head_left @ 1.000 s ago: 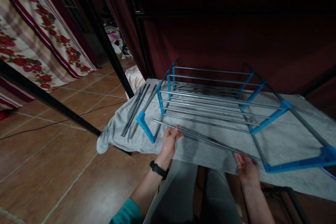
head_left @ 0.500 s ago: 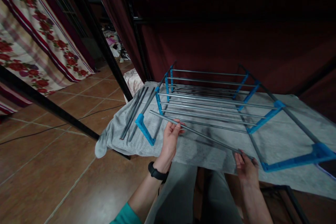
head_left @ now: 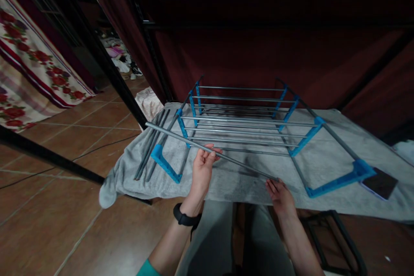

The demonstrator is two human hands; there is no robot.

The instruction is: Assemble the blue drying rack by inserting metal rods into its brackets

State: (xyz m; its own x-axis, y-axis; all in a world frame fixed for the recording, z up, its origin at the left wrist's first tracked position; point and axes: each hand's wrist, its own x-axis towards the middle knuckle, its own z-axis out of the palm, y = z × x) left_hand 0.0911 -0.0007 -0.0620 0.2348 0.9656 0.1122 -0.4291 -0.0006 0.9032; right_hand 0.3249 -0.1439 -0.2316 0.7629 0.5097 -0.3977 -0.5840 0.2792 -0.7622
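Observation:
A thin grey metal tube [head_left: 241, 163] slants across the front of a rack frame, its left end raised higher in view. My left hand [head_left: 203, 166] pinches it near the middle, with a black band on that wrist. At the tube's lower right end, the fingers of my right hand [head_left: 280, 195] are closed on it. Behind lies the rack, made of grey tubes [head_left: 249, 124] joined by blue plastic brackets [head_left: 305, 140]. Its front blue brackets, one at the left [head_left: 168, 164] and one at the right [head_left: 343, 179], have no crossbar between them.
Several loose grey tubes [head_left: 150, 144] lie left of the rack on a grey blanket [head_left: 126, 172]. A dark phone [head_left: 380, 183] rests beside the right bracket. Black metal posts [head_left: 106, 69] stand at the left, and a black metal frame [head_left: 339, 241] is on the floor.
The tube has shifted left through my hands, and my right hand has moved left and up a little with its end. The camera view has turned right, bringing the phone fully into view.

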